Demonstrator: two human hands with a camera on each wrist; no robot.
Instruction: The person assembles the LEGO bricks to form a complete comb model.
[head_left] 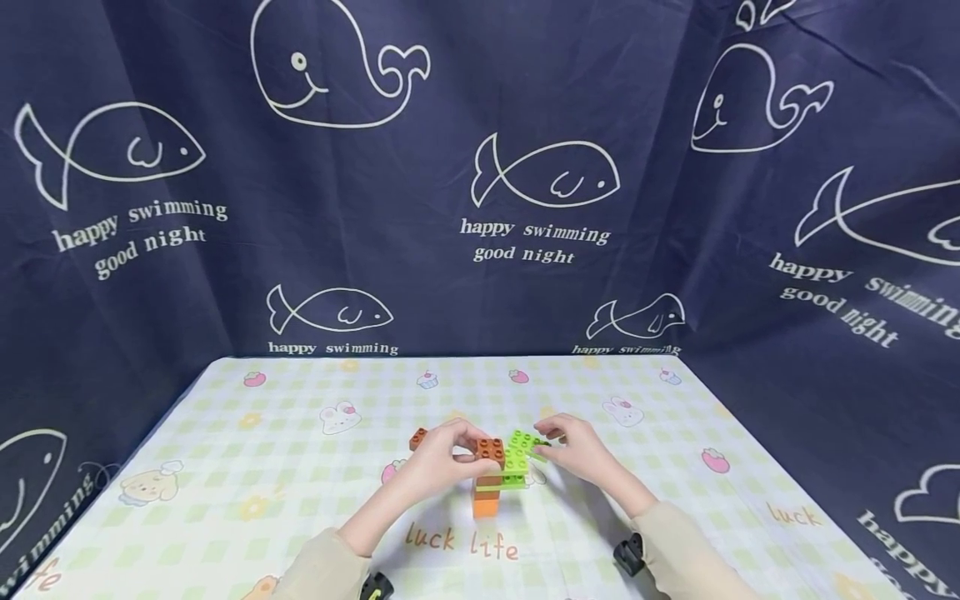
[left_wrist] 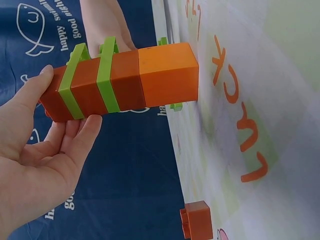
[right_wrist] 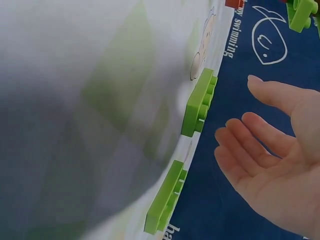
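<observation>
A toy brick tower (left_wrist: 90, 87) stands upright on the table, with brown bricks and thin green layers over an orange brick (left_wrist: 170, 75) at the bottom. My left hand (head_left: 446, 458) grips its top brown brick (head_left: 490, 450) between thumb and fingers. Green plates (head_left: 514, 460) stick out from the tower's right side. My right hand (right_wrist: 270, 150) is held above the table with slightly bent fingers, nothing between them. Beneath it lie one green brick (right_wrist: 200, 102) and another green brick (right_wrist: 166, 197), both flat and thin.
A loose brown brick (left_wrist: 198, 220) lies on the table left of the tower, partly behind my left hand in the head view. The patterned tablecloth (head_left: 300, 517) covers the table. A dark blue curtain (head_left: 420, 275) hangs behind and at both sides.
</observation>
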